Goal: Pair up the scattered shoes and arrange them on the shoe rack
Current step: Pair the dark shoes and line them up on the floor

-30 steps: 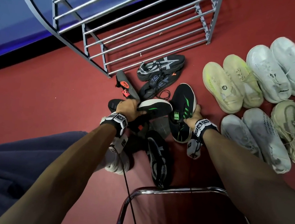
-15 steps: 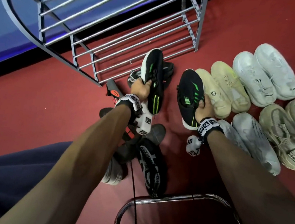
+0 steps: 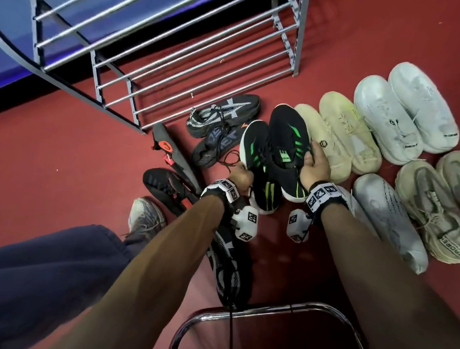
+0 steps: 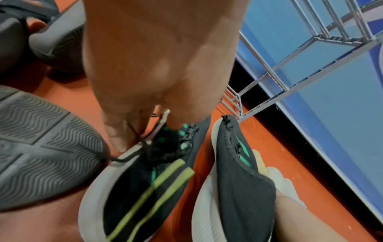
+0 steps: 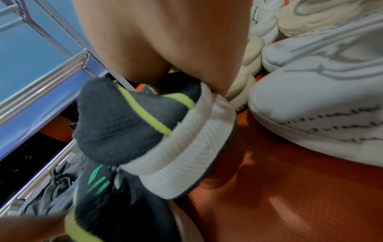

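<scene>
The left hand (image 3: 241, 175) grips the left black sneaker with green stripes (image 3: 256, 160) at its laced side, fingers curled over the white sole edge near the loose lace; the left wrist view shows that grip from above (image 4: 145, 91). The right hand (image 3: 314, 166) is clamped on the right black sneaker with green stripes (image 3: 286, 143), thumb and fingers wrapped round its collar, seen close in the right wrist view (image 5: 165, 49) with the ribbed white heel (image 5: 180, 147) below it. The two sneakers lie side by side and touching in the middle of the frame, toes toward the top, on the red floor (image 3: 52, 160)

Just right of them sits a cream pair (image 3: 339, 135), then a white pair (image 3: 405, 111) at upper right, a beige chunky pair (image 3: 443, 204) at the right edge, and a pale grey shoe (image 3: 387, 218) beside the right forearm. Left of the held pair lie two dark grey sneakers (image 3: 223, 124), a black sole with an orange mark (image 3: 168, 150) and a black shoe (image 3: 164, 187). A black-and-white knit sneaker (image 3: 227, 266) lies between the forearms

The metal shoe rack (image 3: 162, 52) stands at upper left against a blue wall, its bars bare in the part seen. A chrome chair frame (image 3: 265, 307) curves along the bottom edge, and a dark trouser leg (image 3: 24, 280) with a grey shoe (image 3: 146, 216) fills lower left
</scene>
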`<state>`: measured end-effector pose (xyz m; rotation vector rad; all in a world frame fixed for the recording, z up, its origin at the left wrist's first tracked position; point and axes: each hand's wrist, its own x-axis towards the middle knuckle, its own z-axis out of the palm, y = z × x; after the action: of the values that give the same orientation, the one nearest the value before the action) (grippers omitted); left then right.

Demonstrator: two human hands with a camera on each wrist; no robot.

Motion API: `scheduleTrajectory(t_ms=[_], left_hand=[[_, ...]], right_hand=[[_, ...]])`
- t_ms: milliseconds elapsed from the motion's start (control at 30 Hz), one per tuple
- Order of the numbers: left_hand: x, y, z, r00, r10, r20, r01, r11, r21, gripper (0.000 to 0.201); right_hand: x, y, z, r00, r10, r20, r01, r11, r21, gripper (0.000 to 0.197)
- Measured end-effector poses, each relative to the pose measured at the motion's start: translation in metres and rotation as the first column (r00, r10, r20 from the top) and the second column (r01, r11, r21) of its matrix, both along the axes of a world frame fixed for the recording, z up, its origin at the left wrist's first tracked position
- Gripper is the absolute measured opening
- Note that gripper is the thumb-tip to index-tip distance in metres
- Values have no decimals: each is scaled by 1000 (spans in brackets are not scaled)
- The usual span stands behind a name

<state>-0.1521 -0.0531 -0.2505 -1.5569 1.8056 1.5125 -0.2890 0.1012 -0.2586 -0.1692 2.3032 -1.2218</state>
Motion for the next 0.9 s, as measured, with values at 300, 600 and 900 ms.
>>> scheduleTrajectory(t_ms=[300,600,900], left_hand=[[7,9,39,963,-219,158,245,955,-167,46],[72,31,20,608,-663,437,793,491,-360,61],[67,4,33,357,-713,604,929,207,-306,49]], right_hand=[[33,16,-5,989,51,-141,-36,994,104,53],[33,12,-5,998,27,-58,-23,997,73,52],[30,2,5,999,53,-11,-52,996,77,48]])
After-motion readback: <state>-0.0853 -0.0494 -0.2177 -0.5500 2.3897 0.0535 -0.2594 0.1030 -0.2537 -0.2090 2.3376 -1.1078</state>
